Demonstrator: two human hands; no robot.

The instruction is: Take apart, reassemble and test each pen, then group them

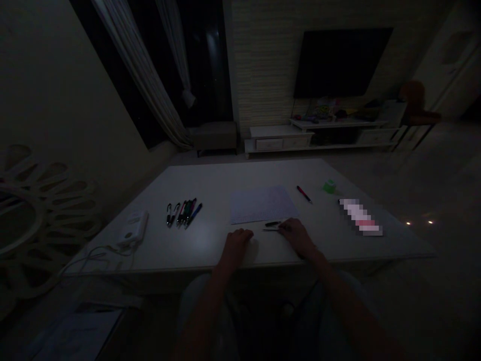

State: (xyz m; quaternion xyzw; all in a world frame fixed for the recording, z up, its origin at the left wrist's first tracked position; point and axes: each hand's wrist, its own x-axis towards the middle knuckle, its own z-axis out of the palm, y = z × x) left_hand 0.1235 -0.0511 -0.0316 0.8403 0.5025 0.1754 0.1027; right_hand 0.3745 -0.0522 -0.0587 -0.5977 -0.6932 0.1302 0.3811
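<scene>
The right hand (pixel 296 234) pinched a thin, dark, rod-like piece (pixel 269 230) at the near side of the smooth white table (pixel 210 180). A short black slender piece (pixel 271 224) lay just beyond it. The left hand (pixel 236 242) rested nearby, fingers curled; I couldn't tell whether it gripped anything. Farther out lay a pale rectangular paper sheet (pixel 263 203) and a slim red-and-black pen (pixel 304 194).
</scene>
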